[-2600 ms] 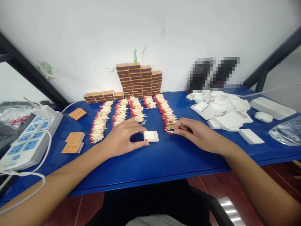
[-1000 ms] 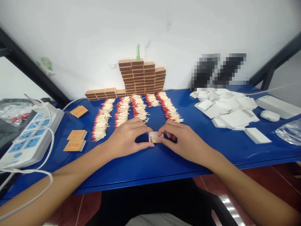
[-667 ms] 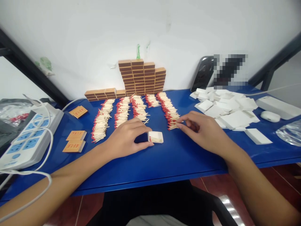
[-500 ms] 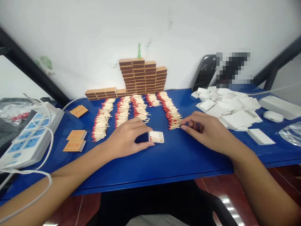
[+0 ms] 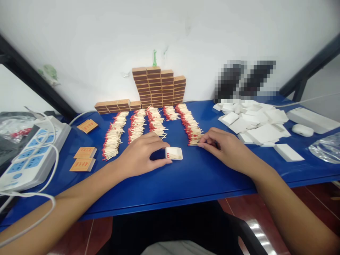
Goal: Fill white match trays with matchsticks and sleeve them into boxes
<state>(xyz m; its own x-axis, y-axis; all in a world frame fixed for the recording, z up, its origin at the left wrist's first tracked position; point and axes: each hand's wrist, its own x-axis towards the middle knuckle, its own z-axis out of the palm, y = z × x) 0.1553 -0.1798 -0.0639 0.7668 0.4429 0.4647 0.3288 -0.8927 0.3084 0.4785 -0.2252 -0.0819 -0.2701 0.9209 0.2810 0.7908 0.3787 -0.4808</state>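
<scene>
My left hand [image 5: 145,154] rests on the blue table, its thumb and fingers curved around the left end of a small white matchbox tray [image 5: 178,151]. A few red-tipped matches lie along the near side of that tray. To the right, my right hand [image 5: 228,146] has its thumb and index finger pinched together on the stick ends of matches at the near end of a long row of matches [image 5: 189,122]. How many sticks the pinch takes in is too small to tell. Further rows of matches [image 5: 114,134] lie behind and left of my left hand.
Matchboxes [image 5: 160,88] are stacked against the wall, with loose orange ones [image 5: 83,164] at left. A heap of white trays [image 5: 255,120] lies at right, near a white earphone case [image 5: 302,130]. A power strip [image 5: 32,152] and white cable [image 5: 54,177] flank my left arm.
My right thumb and index finger have drawn closer together at the matchstick ends. My left hand keeps its hold on the tray. The whole view has shifted slightly.
</scene>
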